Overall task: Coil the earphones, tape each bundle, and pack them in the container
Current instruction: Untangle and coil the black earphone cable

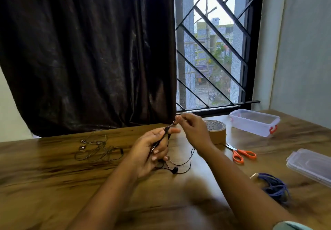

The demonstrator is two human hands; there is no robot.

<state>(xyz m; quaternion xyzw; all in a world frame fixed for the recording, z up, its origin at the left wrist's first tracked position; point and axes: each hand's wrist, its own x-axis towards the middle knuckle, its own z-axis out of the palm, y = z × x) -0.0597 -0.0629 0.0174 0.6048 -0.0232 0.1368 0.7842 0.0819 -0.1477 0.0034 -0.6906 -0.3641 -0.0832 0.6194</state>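
The wooden table [53, 176] is being used as the work surface, with the tools for the job being grouped toward its right side, within reach. The clear container [254, 122] is being left open at the far right, below the window, presumably so that finished bundles can be dropped straight in; nothing is being made out through its cloudy walls. Its lid [309, 165] is being laid apart nearer the right edge, where it is being cut off by the frame. The left hand [150, 154] is being curled round gathered loops of the black earphones [167, 131], apparently as a former for the coil, while the right hand [193, 129] is being raised just above it, its fingertips pinching the cord so that a further turn can be guided on. The tape roll [218, 133] is being stood on its side behind the right wrist and is being partly hidden by it; the scissors [240, 153] are being laid just beside it, likely for cutting strips. A blue bundle [276, 187] is lying near the lid, and whether it is being held by tape cannot be told. The grey earphones [97, 150] are being left loose and tangled to the left, uncoiled. One black earbud [175, 170] is being trailed on the table below the left hand; the other is not being seen, and motion blur is smearing the near forearms
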